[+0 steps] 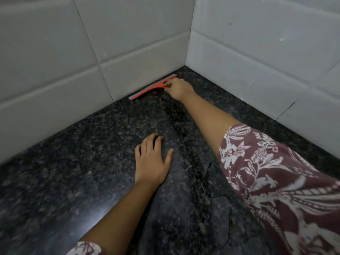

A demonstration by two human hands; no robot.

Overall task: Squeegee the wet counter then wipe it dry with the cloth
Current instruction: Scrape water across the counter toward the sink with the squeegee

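Right arm fully extended forward, right hand (179, 88) closed in a grip; left hand (151, 160) flat, fingers spread, palm down.

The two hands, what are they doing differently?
The right hand reaches far to the wall and holds the red squeegee; the left hand holds nothing. The left hand lies flat, fingers spread, on the counter; the right hand is curled in a grip. Both are bare.

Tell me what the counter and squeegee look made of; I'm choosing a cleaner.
Counter: likely polished granite, dark and speckled with a glossy sheen. Squeegee, held by the right hand: apparently red-orange plastic, smooth and matte, with a grey blade, probably rubber.
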